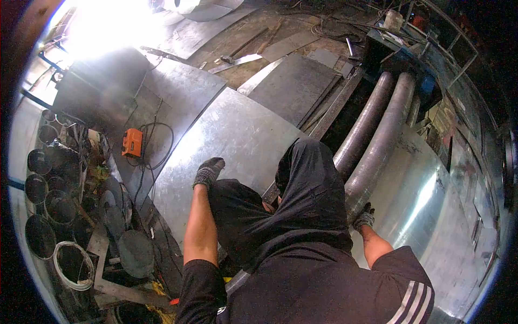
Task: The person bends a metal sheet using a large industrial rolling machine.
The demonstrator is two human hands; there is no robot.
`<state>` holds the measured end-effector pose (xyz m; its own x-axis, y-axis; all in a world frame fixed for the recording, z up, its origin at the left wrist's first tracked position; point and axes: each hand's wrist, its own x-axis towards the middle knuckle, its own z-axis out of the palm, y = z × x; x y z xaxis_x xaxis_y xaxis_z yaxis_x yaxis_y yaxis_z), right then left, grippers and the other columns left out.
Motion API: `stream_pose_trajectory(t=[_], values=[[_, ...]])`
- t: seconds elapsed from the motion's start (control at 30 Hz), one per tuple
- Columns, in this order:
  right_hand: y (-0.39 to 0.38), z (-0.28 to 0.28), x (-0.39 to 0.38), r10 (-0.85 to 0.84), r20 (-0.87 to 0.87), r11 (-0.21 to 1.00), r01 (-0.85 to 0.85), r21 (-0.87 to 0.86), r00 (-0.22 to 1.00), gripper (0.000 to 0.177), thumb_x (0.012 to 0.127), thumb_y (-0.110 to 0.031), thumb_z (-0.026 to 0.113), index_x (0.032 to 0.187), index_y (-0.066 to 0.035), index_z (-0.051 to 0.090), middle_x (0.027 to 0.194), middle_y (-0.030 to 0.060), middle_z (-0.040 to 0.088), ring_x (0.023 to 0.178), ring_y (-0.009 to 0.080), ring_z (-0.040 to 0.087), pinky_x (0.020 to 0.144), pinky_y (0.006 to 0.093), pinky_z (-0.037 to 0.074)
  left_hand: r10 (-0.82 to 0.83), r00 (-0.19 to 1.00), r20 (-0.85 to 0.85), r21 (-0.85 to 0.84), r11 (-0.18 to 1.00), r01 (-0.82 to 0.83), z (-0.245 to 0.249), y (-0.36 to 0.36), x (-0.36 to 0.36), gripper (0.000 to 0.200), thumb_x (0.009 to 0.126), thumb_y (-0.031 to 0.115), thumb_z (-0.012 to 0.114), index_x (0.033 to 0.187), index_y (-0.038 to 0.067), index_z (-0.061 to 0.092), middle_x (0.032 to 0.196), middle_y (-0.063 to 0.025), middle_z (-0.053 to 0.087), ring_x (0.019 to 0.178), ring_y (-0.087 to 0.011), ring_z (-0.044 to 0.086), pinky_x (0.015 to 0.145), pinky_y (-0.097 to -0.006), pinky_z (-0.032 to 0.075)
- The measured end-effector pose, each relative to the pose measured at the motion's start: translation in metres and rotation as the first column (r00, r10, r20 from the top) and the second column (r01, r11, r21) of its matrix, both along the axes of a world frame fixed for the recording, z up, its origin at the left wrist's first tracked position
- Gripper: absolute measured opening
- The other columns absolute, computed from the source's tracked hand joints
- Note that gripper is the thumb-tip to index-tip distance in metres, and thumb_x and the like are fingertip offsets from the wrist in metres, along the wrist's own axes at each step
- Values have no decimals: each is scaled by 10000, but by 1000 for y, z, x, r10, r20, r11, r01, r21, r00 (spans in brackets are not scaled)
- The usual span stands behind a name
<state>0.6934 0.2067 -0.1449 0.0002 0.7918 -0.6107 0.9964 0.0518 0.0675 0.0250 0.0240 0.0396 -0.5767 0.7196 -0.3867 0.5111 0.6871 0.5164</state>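
My left hand (209,171), in a grey knit glove with dark fingertips, is over a flat metal sheet (232,129) beside my bent knee. Its fingers are loosely extended and hold nothing. On my other side, my right hand (365,218) wears the same kind of glove. It lies with fingers stretched out against a curved, shiny metal sheet (410,210), right beside the lower end of a long steel roller (380,146). A second roller (367,119) runs parallel to it.
An orange box (133,142) with a coiled black cable sits on sheet metal to the left. Pipe sections (59,206) and a white-rimmed bucket (74,264) crowd the far left. Dark metal plates (294,86) lie ahead. The rollers' machine housing (396,54) stands at upper right.
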Motion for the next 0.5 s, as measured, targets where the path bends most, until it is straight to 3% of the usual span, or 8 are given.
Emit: stream_pose_trajectory(t=[0.07, 0.13, 0.17, 0.23, 0.33, 0.4, 0.5], values=[[-1, 14, -4, 24, 49, 999, -22, -44, 999, 1131, 808, -562, 645, 1604, -80, 3, 1675, 173, 37, 1540, 382, 48, 1253, 423, 84, 8, 1000, 12, -3, 1000, -8, -2, 0, -2, 493, 937, 433, 576, 1278, 88, 666, 1309, -132, 658, 1236, -302, 604, 1051, -384, 451], [-3, 28, -10, 49, 96, 995, -41, -89, 994, 1138, 802, -553, 655, 1605, -86, -4, 1676, 170, 42, 1539, 384, 56, 1252, 422, 102, -150, 981, -127, -13, 989, 150, -13, -1, -11, 500, 937, 442, 568, 1281, 94, 664, 1328, -129, 646, 1244, -300, 598, 1057, -386, 448], [-3, 29, -11, 24, 76, 997, -18, -82, 997, 1125, 805, -535, 658, 1606, -90, 4, 1677, 163, 44, 1536, 391, 67, 1250, 428, 122, -151, 980, -127, -13, 989, 150, -8, 0, -8, 500, 937, 442, 568, 1281, 94, 664, 1328, -129, 646, 1244, -300, 598, 1057, -386, 448], [-3, 30, -13, -2, 55, 997, 6, -75, 998, 1112, 808, -517, 661, 1607, -94, 12, 1678, 157, 45, 1533, 397, 79, 1247, 434, 142, -24, 1000, 2, -32, 999, 25, 0, 1, -1, 500, 939, 444, 561, 1290, 101, 659, 1341, -131, 636, 1261, -292, 586, 1071, -383, 436], [0, -1, -2, 138, 118, 990, -133, -50, 983, 1068, 830, -498, 637, 1607, -98, 24, 1680, 144, 51, 1531, 399, 87, 1244, 435, 161, -8, 1000, -4, -18, 1000, 8, 5, 1, 3, 498, 938, 445, 561, 1288, 104, 660, 1336, -132, 639, 1262, -292, 585, 1073, -381, 435], [-1, -2, -3, -39, 19, 999, 39, -7, 999, 1244, 726, -479, 802, 1610, -113, 8, 1681, 116, 91, 1529, 377, 125, 1211, 473, 223, -6, 1000, 10, -10, 1000, 6, -5, 0, -4, 498, 939, 446, 561, 1288, 104, 661, 1335, -135, 639, 1265, -295, 584, 1073, -380, 434], [1, -36, 13, -23, -12, 997, 24, 68, 1000, 1239, 724, -474, 806, 1609, -111, 19, 1677, 122, 111, 1528, 377, 132, 1207, 485, 233, 12, 999, 32, 7, 1000, -12, -12, -2, -7, 497, 942, 447, 560, 1287, 104, 661, 1331, -142, 640, 1266, -300, 582, 1072, -380, 434]])
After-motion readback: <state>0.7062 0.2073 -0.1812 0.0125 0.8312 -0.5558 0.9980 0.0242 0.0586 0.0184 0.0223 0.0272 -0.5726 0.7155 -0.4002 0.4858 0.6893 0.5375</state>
